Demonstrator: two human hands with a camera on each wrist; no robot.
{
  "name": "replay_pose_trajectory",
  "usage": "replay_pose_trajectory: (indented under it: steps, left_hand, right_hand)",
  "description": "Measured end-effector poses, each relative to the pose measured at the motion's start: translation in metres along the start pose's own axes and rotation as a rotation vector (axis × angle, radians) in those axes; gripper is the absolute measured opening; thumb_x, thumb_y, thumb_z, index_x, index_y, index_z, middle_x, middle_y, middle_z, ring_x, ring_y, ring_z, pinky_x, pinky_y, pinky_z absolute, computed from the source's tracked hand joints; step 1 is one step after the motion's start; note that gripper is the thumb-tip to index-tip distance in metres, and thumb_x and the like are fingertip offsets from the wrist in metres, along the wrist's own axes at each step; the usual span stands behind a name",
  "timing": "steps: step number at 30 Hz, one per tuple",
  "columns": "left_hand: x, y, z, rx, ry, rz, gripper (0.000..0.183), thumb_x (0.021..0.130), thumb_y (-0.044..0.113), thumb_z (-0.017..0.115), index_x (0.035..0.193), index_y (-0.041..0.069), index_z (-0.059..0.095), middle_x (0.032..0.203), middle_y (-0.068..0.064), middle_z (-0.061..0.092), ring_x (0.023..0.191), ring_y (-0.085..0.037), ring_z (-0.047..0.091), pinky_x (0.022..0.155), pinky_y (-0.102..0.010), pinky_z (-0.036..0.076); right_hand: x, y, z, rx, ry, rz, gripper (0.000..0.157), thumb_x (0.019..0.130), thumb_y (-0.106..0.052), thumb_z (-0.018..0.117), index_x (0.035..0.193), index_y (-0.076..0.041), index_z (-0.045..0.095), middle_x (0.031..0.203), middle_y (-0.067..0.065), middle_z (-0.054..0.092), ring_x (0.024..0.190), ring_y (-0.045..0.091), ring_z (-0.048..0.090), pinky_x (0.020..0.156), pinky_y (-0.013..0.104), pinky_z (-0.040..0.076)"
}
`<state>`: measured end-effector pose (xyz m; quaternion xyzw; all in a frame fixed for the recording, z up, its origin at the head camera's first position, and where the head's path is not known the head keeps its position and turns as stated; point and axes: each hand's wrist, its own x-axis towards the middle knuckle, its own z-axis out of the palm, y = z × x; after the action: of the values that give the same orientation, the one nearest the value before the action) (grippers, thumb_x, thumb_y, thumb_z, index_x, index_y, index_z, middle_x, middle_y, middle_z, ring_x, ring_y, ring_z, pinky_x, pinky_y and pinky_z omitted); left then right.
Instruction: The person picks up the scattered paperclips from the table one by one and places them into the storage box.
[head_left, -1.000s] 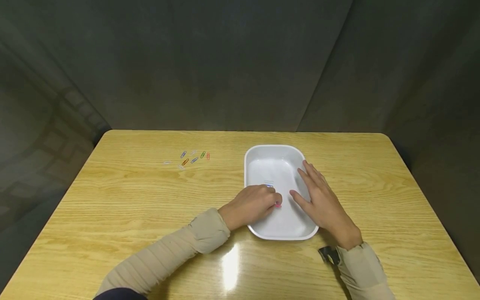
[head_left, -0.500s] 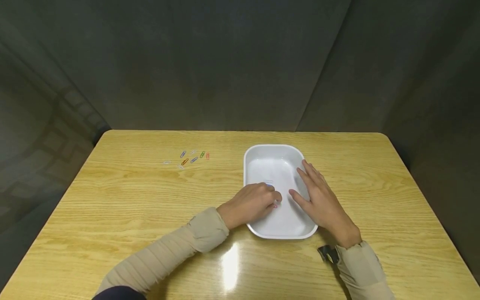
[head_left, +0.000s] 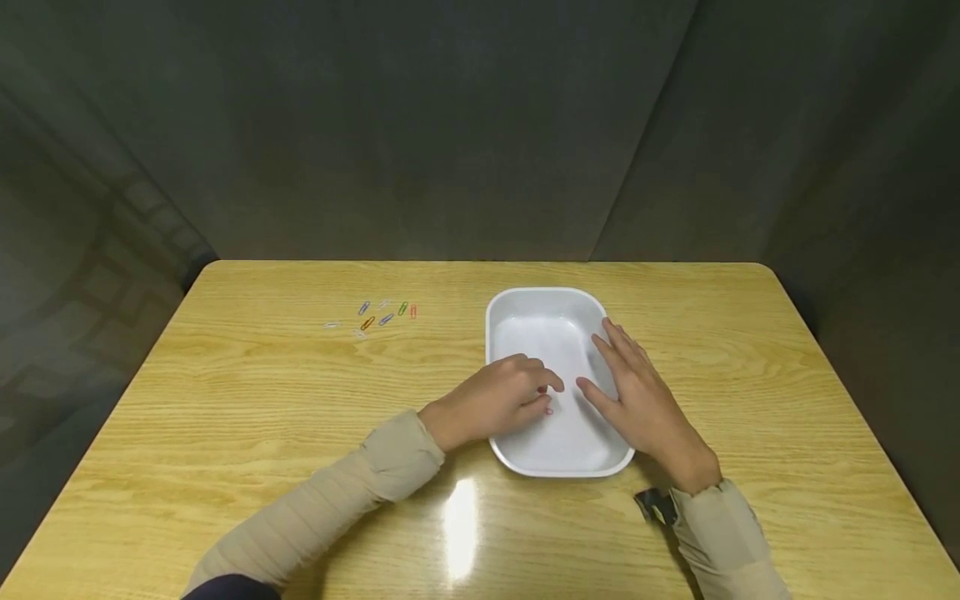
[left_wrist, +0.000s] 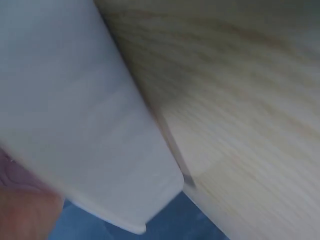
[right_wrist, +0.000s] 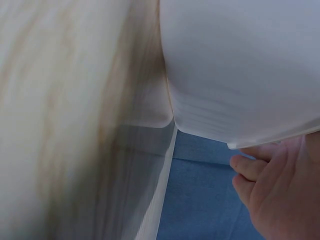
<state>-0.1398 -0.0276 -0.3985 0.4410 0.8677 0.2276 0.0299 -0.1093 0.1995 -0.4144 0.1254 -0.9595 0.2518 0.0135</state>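
My left hand (head_left: 501, 398) hovers inside the white tray (head_left: 555, 469) at its left side, in the head view. Its thumb and index finger stand apart. Just beyond the thumb tip, a pink paper clip (head_left: 549, 411) lies on the tray floor. The left hand covers part of the floor beneath it. Along the tray's right side, my right hand (head_left: 647, 408) rests with spread, straight fingers, the longer ones at the rim and the thumb over the inside. In the right wrist view, the right hand (right_wrist: 285, 190) lies against the rim of the tray (right_wrist: 240, 65).
On the wooden table (head_left: 247, 417), left of the tray, several loose paper clips lie scattered, among them a green clip (head_left: 402, 308), a red clip (head_left: 367, 322) and a blue clip (head_left: 386, 319). A dark curtain (head_left: 420, 133) stands behind the table.
My left hand has let go of the pink paper clip, which now lies in the tray. The hand has drawn slightly left, its fingers spread apart. The right hand stays at the rim.
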Motion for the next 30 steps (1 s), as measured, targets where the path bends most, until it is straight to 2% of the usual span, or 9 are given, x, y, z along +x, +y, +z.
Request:
replay_pose_trajectory:
  steps: [8,15,22,30]
  left_hand:
    - [-0.012,-0.012,-0.02,-0.044,0.098,-0.024,0.02,0.096,0.01,0.061,0.111,0.009,0.073,0.098,0.001,0.069,0.089,-0.014,0.06,0.082,-0.026,0.051]
    - [-0.024,-0.025,-0.038,-0.038,0.183,-0.049,0.017,0.095,0.007,0.062,0.109,0.007,0.073,0.097,-0.001,0.07,0.087,-0.017,0.06,0.074,-0.025,0.051]
    - [-0.033,-0.034,-0.045,-0.016,0.208,-0.088,0.017,0.095,0.008,0.062,0.108,0.007,0.072,0.1,-0.005,0.071,0.089,-0.016,0.06,0.074,-0.027,0.052]
    - [-0.043,-0.047,-0.046,0.009,0.214,-0.145,0.018,0.095,0.01,0.064,0.111,0.009,0.072,0.098,-0.002,0.072,0.091,-0.016,0.062,0.076,-0.03,0.052]
  right_hand:
    - [0.001,0.0,-0.001,0.0,-0.016,0.027,0.072,0.098,-0.04,0.058,0.15,0.005,0.035,0.165,0.02,0.015,0.148,0.048,0.02,0.115,0.066,0.023]
    - [0.001,-0.002,-0.002,0.005,-0.043,0.062,0.073,0.098,-0.041,0.058,0.151,0.003,0.033,0.166,0.018,0.013,0.15,0.046,0.017,0.117,0.064,0.021]
    - [0.0,-0.002,-0.002,0.009,-0.048,0.072,0.074,0.099,-0.041,0.057,0.152,0.002,0.032,0.167,0.016,0.011,0.15,0.045,0.016,0.117,0.064,0.021]
    - [0.001,-0.001,-0.002,0.01,-0.045,0.069,0.073,0.098,-0.04,0.058,0.152,0.002,0.033,0.166,0.017,0.012,0.15,0.045,0.016,0.117,0.064,0.021]
